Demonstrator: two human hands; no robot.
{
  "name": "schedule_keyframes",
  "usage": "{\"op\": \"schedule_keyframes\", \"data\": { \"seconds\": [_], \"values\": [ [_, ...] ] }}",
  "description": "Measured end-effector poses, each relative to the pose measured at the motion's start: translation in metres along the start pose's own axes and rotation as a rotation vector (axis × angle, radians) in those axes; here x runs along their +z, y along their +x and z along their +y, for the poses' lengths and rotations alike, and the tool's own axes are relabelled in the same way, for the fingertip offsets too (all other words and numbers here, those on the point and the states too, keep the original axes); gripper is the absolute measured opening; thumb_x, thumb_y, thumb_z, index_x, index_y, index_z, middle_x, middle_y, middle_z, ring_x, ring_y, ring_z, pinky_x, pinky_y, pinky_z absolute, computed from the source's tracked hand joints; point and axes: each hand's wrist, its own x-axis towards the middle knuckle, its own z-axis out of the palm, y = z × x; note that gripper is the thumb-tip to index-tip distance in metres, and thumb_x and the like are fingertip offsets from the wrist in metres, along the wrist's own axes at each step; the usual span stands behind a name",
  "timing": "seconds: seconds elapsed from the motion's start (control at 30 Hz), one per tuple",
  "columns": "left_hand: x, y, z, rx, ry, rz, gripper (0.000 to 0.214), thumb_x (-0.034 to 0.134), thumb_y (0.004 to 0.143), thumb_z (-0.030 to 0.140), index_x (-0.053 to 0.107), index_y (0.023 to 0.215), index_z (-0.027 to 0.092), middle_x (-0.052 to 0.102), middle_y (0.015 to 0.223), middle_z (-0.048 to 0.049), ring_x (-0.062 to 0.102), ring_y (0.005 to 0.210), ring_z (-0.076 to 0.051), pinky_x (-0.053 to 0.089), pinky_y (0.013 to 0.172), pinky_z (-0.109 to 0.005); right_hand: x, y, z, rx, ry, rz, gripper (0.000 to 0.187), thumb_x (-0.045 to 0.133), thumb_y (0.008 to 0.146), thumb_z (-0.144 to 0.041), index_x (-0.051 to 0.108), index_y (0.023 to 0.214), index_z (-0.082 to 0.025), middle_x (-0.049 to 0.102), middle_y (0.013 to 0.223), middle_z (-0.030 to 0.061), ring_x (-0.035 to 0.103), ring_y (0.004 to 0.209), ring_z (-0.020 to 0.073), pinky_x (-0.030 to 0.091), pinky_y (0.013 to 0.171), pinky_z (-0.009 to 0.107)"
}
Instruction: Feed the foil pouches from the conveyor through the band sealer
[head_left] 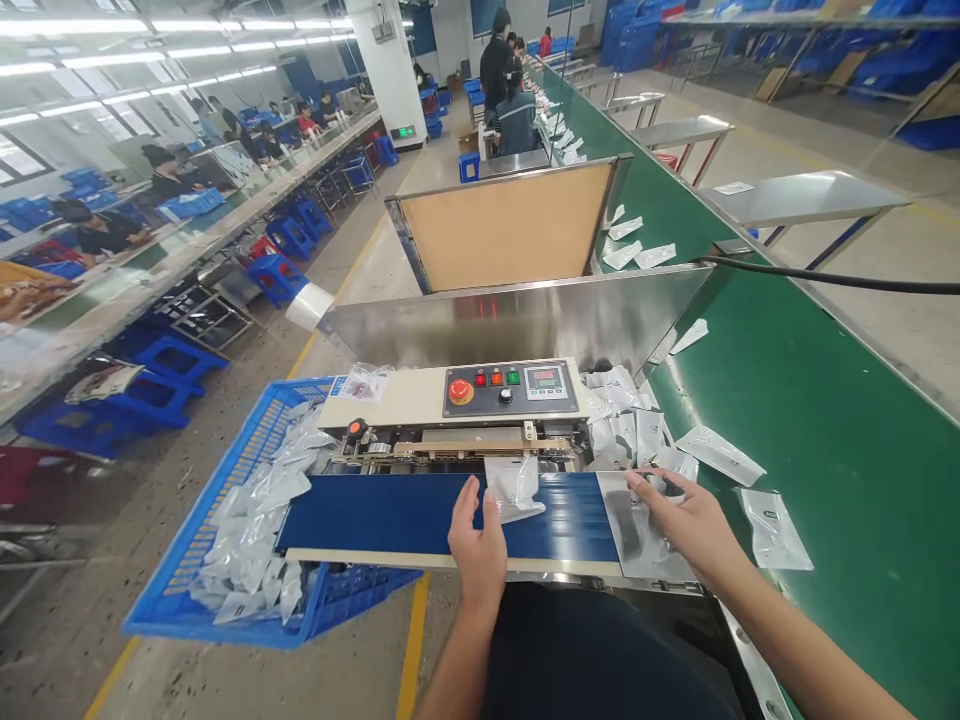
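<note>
Dark-clothed person's [592, 650] uncurled left hand [478, 545] flanks whitish plastic packet [514, 490]; right hand [690, 512] grip unclear. Blue plastic basket [172, 627], eight o'clock, holds many, seemingly done; piled packets [624, 428], four o'clock, likely remain.

The belt [390, 515] is coloured dark blue, its near edge cream. The green conveyor [840, 430] is dotted with white packets [771, 535] along its left edge. The black panel [484, 403] is studded with red, orange and green buttons [496, 379].

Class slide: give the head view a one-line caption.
Left hand beside a bag on the blue belt; right hand near piled bags.
</note>
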Motion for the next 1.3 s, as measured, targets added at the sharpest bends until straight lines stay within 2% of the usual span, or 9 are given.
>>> {"op": "schedule_keyframes", "data": {
  "seconds": [0.17, 0.23, 0.37, 0.5, 0.63, 0.77, 0.97, 1.2, 1.3],
  "values": [
    [0.031, -0.036, 0.023, 0.206, -0.021, -0.604, 0.039, 0.078, 0.096, 0.044, 0.084, 0.128, 0.023, 0.083, 0.126, -0.0150, 0.080, 0.111, -0.032, 0.067, 0.096, -0.043, 0.031, -0.012, -0.019, 0.057, 0.167, -0.042, 0.067, 0.076, 0.083, -0.080, 0.079, 0.108, -0.018, 0.068, 0.065, 0.0023, 0.059, 0.057, 0.0197, 0.048, 0.052, 0.030],
    [0.057, -0.042, 0.031, 0.216, -0.044, -0.701, 0.044, 0.077, 0.097, 0.043, 0.081, 0.135, 0.022, 0.083, 0.126, -0.0145, 0.080, 0.110, -0.031, 0.068, 0.092, -0.040, 0.042, -0.010, -0.026, 0.061, 0.271, -0.105, 0.070, 0.080, 0.081, -0.079, 0.079, 0.118, -0.019, 0.077, 0.083, 0.0062, 0.070, 0.073, 0.0235, 0.058, 0.066, 0.032],
    [0.091, -0.038, 0.033, 0.156, -0.076, -0.542, 0.044, 0.064, 0.105, 0.050, 0.085, 0.124, 0.016, 0.085, 0.116, -0.0159, 0.080, 0.104, -0.030, 0.065, 0.093, -0.041, 0.037, -0.005, -0.023, 0.085, 0.470, -0.175, 0.084, 0.079, 0.083, -0.078, 0.069, 0.149, -0.027, 0.082, 0.111, 0.0082, 0.077, 0.101, 0.0268, 0.064, 0.087, 0.036],
    [0.100, -0.034, 0.023, 0.068, -0.143, -0.528, 0.051, 0.065, 0.103, 0.060, 0.086, 0.105, 0.013, 0.085, 0.097, -0.0148, 0.079, 0.091, -0.030, 0.063, 0.086, -0.039, 0.019, -0.004, -0.004, 0.091, 0.473, -0.055, 0.079, 0.080, 0.083, -0.080, 0.074, 0.141, -0.027, 0.079, 0.130, 0.0112, 0.075, 0.119, 0.0297, 0.063, 0.101, 0.042],
    [0.106, -0.040, 0.017, -0.064, -0.218, -0.494, 0.055, 0.073, 0.095, 0.065, 0.085, 0.098, 0.012, 0.084, 0.093, -0.0143, 0.076, 0.084, -0.027, 0.060, 0.079, -0.035, 0.010, -0.009, 0.011, 0.066, 0.389, -0.087, 0.072, 0.086, 0.075, -0.080, 0.082, 0.116, -0.021, 0.083, 0.111, 0.0141, 0.078, 0.107, 0.0342, 0.066, 0.093, 0.046],
    [0.117, -0.038, 0.015, 0.007, -0.130, -0.609, 0.050, 0.071, 0.094, 0.062, 0.084, 0.082, 0.014, 0.076, 0.076, -0.0071, 0.066, 0.073, -0.022, 0.053, 0.070, -0.030, 0.003, -0.008, 0.024, 0.018, 0.288, -0.120, 0.057, 0.089, 0.074, -0.074, 0.082, 0.094, -0.021, 0.081, 0.089, 0.0093, 0.077, 0.089, 0.0306, 0.065, 0.079, 0.040],
    [0.136, -0.024, -0.003, -0.211, -0.007, -0.402, 0.054, 0.073, 0.086, 0.063, 0.068, 0.054, 0.019, 0.046, 0.050, 0.0032, 0.045, 0.058, -0.015, 0.038, 0.057, -0.026, 0.004, 0.027, 0.041, 0.275, 0.394, 0.019, 0.049, 0.101, 0.058, -0.057, 0.074, 0.072, -0.018, 0.066, 0.063, 0.0013, 0.060, 0.054, 0.0153, 0.059, 0.057, 0.032],
    [0.109, 0.000, -0.011, -0.276, -0.098, -0.222, 0.058, 0.077, 0.084, 0.069, 0.072, 0.064, 0.015, 0.055, 0.056, 0.0014, 0.047, 0.059, -0.014, 0.036, 0.055, -0.025, 0.048, 0.042, 0.012, 0.223, 0.291, -0.175, 0.046, 0.098, 0.064, -0.056, 0.080, 0.080, -0.017, 0.069, 0.063, 0.0022, 0.066, 0.060, 0.0171, 0.061, 0.065, 0.032],
    [0.088, 0.014, -0.013, -0.263, -0.128, -0.160, 0.057, 0.081, 0.082, 0.068, 0.079, 0.073, 0.012, 0.069, 0.067, -0.0035, 0.060, 0.067, -0.017, 0.046, 0.061, -0.026, 0.032, 0.037, 0.017, 0.124, 0.177, -0.200, 0.054, 0.089, 0.072, -0.066, 0.084, 0.097, -0.018, 0.075, 0.072, 0.0037, 0.068, 0.067, 0.0208, 0.059, 0.071, 0.036]
  ]
}}
